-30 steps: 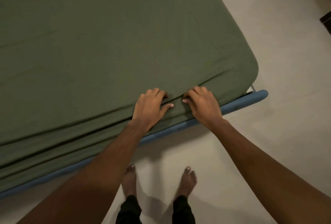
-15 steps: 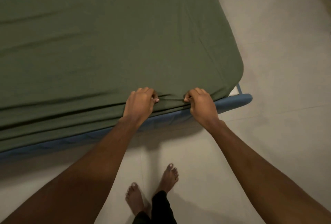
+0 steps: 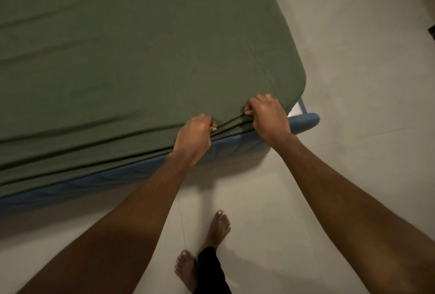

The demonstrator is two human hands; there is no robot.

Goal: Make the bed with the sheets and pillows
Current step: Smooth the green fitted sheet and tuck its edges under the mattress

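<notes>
Down by your feet first: one bare foot (image 3: pixel 219 226) is planted on the pale floor (image 3: pixel 353 176) just short of the blue bed frame (image 3: pixel 113 177). The other foot (image 3: pixel 184 269) is tucked nearer to you beside a black trouser leg (image 3: pixel 211 272).

Both forearms reach across the floor to the frame's near side. Your left hand (image 3: pixel 194 137) sits right above the frame with its fingers curled, its grip closed on a fold of the green sheet (image 3: pixel 141 58), thumb and fingertips pinching the cloth. Your right hand (image 3: pixel 268 115) is just beside it, toward the frame's rounded corner. It grips the same way — fingers tucked under, holding a bunch of sheet at the mattress edge. Between the two hands the cloth gathers into tight ridges.

Along the frame away from the corner, the sheet's edge drapes in long folds, with blue showing below it. Right at the corner a small white patch of mattress (image 3: pixel 297 110) peeks out past the sheet.

Beyond the frame the sheet lies spread over the bed top — mostly flat, with shallow creases and a seam running away from the corner.
</notes>
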